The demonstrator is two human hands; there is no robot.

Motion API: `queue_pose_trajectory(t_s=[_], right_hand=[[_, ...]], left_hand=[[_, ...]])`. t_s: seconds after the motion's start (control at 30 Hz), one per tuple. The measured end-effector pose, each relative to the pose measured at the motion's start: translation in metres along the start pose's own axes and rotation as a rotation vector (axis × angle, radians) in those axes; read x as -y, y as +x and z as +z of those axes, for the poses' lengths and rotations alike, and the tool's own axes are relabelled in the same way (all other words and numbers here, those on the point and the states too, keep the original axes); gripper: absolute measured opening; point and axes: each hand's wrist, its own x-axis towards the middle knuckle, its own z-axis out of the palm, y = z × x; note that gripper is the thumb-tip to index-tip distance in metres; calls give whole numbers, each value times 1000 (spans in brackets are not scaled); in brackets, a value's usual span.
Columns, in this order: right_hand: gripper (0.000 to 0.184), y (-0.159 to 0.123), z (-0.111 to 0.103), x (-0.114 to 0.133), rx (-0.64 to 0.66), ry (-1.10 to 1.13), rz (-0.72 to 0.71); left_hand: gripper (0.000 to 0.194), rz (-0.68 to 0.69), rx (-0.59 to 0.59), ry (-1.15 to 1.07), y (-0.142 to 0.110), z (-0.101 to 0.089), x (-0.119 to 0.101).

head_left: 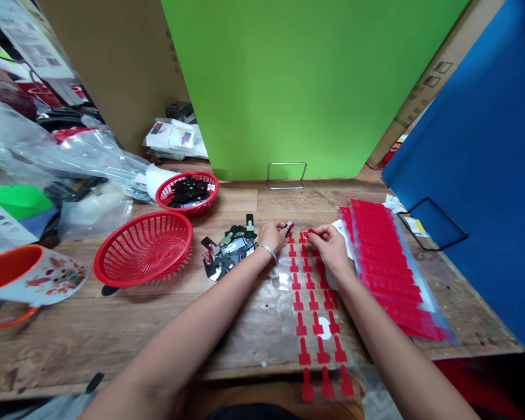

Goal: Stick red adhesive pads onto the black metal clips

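My left hand (273, 234) pinches a small dark flat piece (289, 226) at the far end of a clear sheet. Close by on the right, my right hand (332, 248) is closed with a red T-shaped sticker (311, 231) at its fingertips. Below both hands runs the clear sheet with rows of red T-shaped stickers (314, 300), its near end hanging past the table edge. Left of my left wrist lies a loose pile of small black and silver flat pieces (234, 248).
Left of the pile stand a red plastic basket (114, 256) and a smaller basket of black pieces (192, 189). An orange-and-white mug (65, 277) is at far left. Stacked red sticker sheets (382, 256) lie right. Green (280, 87) and blue panels (472, 175) border the table.
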Motion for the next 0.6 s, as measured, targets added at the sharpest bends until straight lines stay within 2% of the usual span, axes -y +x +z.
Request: queue_pose_trajectory(t_s=[0.17, 0.3, 0.37, 0.47, 0.6], right_hand=[[21, -34, -2, 22, 26, 191, 93], [20, -63, 7, 41, 52, 285, 114], [20, -75, 12, 48, 72, 311, 135], [18, -86, 19, 53, 68, 321, 139], [18, -93, 22, 54, 42, 310, 108]], left_hand=[[5, 13, 66, -163, -38, -15, -5], [22, -132, 209, -454, -82, -29, 2], [25, -177, 235, -527, -99, -32, 7], [28, -191, 200, -555, -113, -33, 13], [28, -159, 200, -542, -119, -33, 16]])
